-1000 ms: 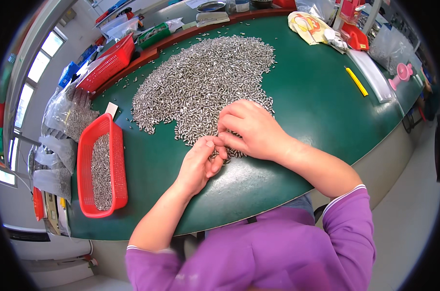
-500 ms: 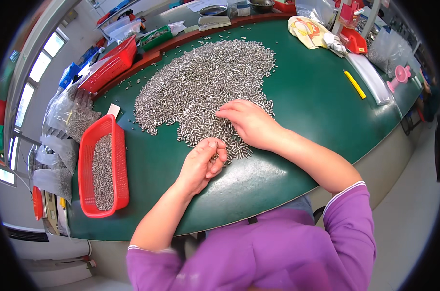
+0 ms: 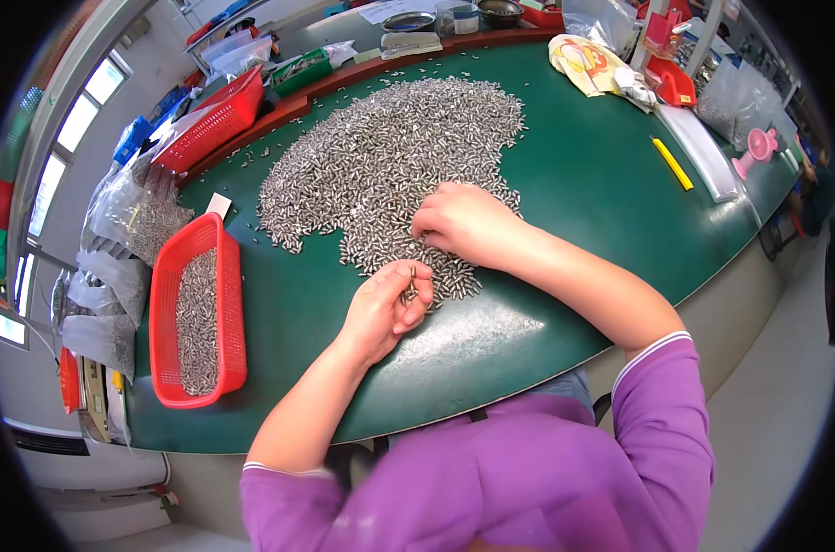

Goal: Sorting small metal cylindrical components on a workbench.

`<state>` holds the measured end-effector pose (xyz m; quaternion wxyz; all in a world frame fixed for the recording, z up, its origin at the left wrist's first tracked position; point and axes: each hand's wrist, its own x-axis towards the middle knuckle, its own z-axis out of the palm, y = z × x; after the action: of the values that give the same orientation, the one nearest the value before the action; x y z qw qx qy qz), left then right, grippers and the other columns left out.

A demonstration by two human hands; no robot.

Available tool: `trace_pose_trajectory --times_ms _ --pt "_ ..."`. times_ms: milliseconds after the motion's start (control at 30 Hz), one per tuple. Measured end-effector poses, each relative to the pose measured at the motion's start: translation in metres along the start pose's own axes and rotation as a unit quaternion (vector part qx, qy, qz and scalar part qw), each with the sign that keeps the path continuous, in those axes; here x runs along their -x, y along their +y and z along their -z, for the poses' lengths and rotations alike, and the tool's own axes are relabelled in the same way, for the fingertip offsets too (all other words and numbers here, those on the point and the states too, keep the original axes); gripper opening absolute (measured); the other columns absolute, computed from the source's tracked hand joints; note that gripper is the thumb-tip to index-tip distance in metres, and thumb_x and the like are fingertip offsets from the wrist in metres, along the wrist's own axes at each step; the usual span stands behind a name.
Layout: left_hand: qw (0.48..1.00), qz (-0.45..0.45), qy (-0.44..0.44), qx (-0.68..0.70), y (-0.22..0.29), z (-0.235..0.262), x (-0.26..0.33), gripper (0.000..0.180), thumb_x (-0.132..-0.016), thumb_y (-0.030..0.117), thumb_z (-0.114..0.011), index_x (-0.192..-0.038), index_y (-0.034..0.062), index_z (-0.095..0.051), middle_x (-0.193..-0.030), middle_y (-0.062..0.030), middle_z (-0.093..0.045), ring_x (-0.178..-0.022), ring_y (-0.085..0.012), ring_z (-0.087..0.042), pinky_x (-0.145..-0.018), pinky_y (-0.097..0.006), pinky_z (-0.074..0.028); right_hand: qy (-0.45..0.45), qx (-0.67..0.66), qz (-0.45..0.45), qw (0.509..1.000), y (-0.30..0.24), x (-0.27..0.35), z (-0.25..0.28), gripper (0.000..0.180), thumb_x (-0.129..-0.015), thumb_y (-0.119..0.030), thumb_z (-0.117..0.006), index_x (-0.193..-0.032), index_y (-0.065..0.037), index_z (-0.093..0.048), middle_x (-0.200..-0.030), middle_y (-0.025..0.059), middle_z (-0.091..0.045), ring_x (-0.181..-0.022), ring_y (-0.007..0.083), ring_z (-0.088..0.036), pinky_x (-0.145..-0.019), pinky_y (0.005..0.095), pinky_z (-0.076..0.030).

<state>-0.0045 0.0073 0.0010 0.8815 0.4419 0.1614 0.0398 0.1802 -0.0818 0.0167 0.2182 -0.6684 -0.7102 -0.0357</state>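
Note:
A wide heap of small silvery metal cylinders (image 3: pixel 390 147) lies spread on the green tabletop. At its near edge my left hand (image 3: pixel 387 311) is closed, palm turned up, with a few of the cylinders showing between thumb and curled fingers. My right hand (image 3: pixel 470 225) reaches over the heap's near right part, back of the hand up. Its fingers are bent down and drawn together at the cylinders; the fingertips are partly hidden, so what they pinch cannot be made out. To the left stands a red plastic basket (image 3: pixel 233 354) with more of the cylinders inside.
Clear bags of metal parts (image 3: pixel 104 345) crowd the left edge beside a white card (image 3: pixel 218 204). A second red basket (image 3: pixel 217 124) and a green tray (image 3: pixel 302 74) sit behind. At right lie a yellow cutter (image 3: pixel 672 164), a patterned cloth (image 3: pixel 585 64) and a pink stand (image 3: pixel 756 152).
My right hand's fingers have curled in and dropped toward the heap, where they were stretched out before. My left hand has stayed nearly in place. The view has shifted slightly.

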Motion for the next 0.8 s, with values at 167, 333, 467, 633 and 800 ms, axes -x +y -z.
trace_pose_trajectory --times_ms 167,333,467,633,800 --pt "1.000 -0.003 -0.005 -0.008 -0.001 -0.001 -0.001 0.022 -0.099 0.018 -0.041 -0.105 -0.0003 -0.052 -0.081 -0.0082 -0.055 -0.051 -0.0101 -0.040 -0.040 -0.020 -0.029 0.074 -0.015 0.021 0.997 0.003 0.017 -0.001 0.014 -0.075 -0.014 -0.067 -0.089 -0.012 -0.068 -0.090 0.0043 -0.062 -0.089 0.0255 -0.058 -0.080 0.0382 -0.048" --pt "1.000 -0.003 0.005 -0.029 0.001 -0.003 0.000 0.021 -0.100 0.019 -0.039 -0.105 0.0011 -0.049 -0.082 -0.0070 -0.052 -0.049 -0.0097 -0.035 -0.042 -0.021 -0.028 0.116 -0.119 -0.008 0.986 -0.003 0.018 0.008 0.013 -0.078 -0.009 -0.067 -0.091 -0.009 -0.068 -0.092 0.0046 -0.063 -0.091 0.0253 -0.058 -0.081 0.0363 -0.048" --pt "1.000 -0.015 -0.006 -0.008 -0.001 0.000 0.000 0.022 -0.098 0.019 -0.042 -0.110 0.0017 -0.049 -0.084 -0.0074 -0.055 -0.053 -0.0096 -0.040 -0.043 -0.019 -0.030 0.032 -0.284 -0.065 0.956 -0.017 0.014 0.020 0.011 -0.080 -0.011 -0.067 -0.090 -0.009 -0.067 -0.086 0.0050 -0.063 -0.086 0.0247 -0.060 -0.081 0.0362 -0.047" --pt "1.000 -0.011 -0.019 -0.023 -0.002 -0.001 -0.003 0.022 -0.096 0.018 -0.051 -0.113 0.0039 -0.047 -0.084 -0.0044 -0.055 -0.053 -0.0058 -0.038 -0.044 -0.017 -0.029 0.061 -0.226 0.051 0.971 -0.014 0.017 0.013 0.014 -0.079 -0.015 -0.069 -0.092 -0.009 -0.068 -0.087 0.0044 -0.061 -0.087 0.0233 -0.058 -0.078 0.0366 -0.046" --pt "1.000 -0.016 -0.011 -0.012 -0.002 -0.002 -0.001 0.014 -0.097 0.016 -0.050 -0.107 0.0057 -0.050 -0.083 -0.0038 -0.055 -0.053 -0.0052 -0.038 -0.043 -0.017 -0.029 0.063 -0.226 -0.012 0.972 -0.014 0.017 0.006 0.021 -0.082 -0.015 -0.066 -0.102 -0.011 -0.068 -0.097 0.0063 -0.061 -0.094 0.0251 -0.057 -0.084 0.0365 -0.046"
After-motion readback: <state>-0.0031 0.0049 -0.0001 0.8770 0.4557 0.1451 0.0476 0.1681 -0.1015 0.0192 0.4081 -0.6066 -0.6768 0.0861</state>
